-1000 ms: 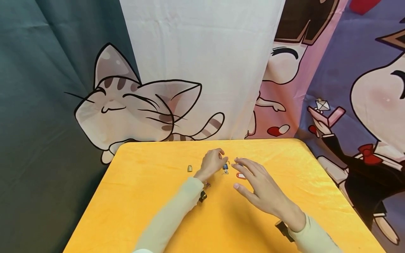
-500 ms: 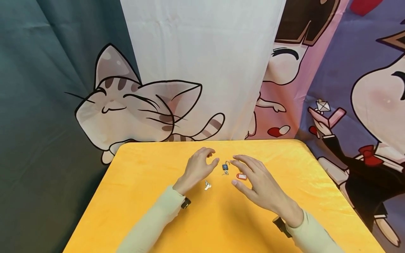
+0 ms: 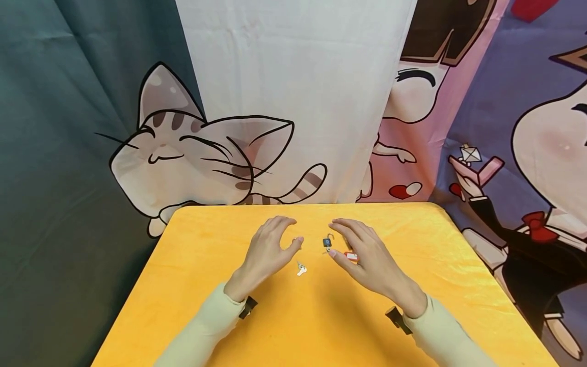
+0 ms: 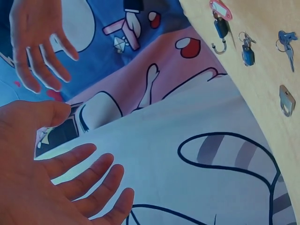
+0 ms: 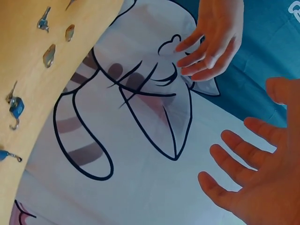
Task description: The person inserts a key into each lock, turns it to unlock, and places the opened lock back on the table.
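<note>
My left hand [image 3: 266, 252] hovers left of centre over the yellow table, fingers loosely curved and holding nothing. Opposite it, my right hand [image 3: 371, 260] is spread, its thumb tip appearing near a small blue padlock [image 3: 327, 242] whose shackle is unlatched. A bunch of keys [image 3: 301, 268] lies between the hands. Beside the right thumb shows a red key tag [image 3: 351, 256], partly covered by that hand. The left wrist view also has a brass-coloured padlock [image 4: 287, 100], hidden in the head view. Both palms look bare in the wrist views.
The yellow cloth-covered table [image 3: 183, 285] reaches back to a printed curtain [image 3: 293, 102] with cartoon figures. More small metal pieces, including a brass-coloured one [image 5: 49, 56], lie on the table in the right wrist view. A dark wrist camera [image 3: 248, 308] sits at the left cuff.
My left hand has drawn back leftward from the blue padlock, uncovering the keys and covering the spot where the brass-coloured padlock lay. My right hand has shifted slightly left.
</note>
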The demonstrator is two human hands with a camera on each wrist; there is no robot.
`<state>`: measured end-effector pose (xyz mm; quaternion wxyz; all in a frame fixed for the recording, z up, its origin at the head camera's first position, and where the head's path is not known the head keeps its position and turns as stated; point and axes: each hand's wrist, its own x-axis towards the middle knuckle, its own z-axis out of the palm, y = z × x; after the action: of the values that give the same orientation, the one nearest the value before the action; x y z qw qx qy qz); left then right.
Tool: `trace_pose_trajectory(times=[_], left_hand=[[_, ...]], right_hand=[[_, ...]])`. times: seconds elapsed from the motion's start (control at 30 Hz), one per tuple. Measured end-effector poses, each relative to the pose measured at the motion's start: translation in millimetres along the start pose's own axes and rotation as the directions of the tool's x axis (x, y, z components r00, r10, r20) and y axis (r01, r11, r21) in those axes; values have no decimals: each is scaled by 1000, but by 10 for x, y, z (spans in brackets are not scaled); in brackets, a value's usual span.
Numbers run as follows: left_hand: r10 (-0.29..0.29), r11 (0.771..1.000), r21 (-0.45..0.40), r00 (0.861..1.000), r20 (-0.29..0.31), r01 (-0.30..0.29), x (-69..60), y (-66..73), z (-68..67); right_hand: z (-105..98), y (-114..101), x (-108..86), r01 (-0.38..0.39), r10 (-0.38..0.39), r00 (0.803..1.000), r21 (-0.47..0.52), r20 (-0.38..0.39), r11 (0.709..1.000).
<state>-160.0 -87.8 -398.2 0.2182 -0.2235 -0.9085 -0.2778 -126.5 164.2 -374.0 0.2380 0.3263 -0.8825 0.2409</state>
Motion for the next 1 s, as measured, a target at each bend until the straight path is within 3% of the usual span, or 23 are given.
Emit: trace_pose_trajectory(times=[0.53, 0.8, 1.0], left_hand=[[40, 999, 0, 997, -65, -40, -164, -35, -142], [17, 1000, 5, 998, -65, -16, -201, -93, -175], [-11, 1000, 14, 998, -61, 12, -244, -146, -193]], right_hand=[[355, 8, 212, -39, 39, 999, 21, 21, 999], [605, 30, 287, -86, 88, 992, -17, 90, 996], [832, 73, 279, -145, 150, 973, -39, 175, 989]])
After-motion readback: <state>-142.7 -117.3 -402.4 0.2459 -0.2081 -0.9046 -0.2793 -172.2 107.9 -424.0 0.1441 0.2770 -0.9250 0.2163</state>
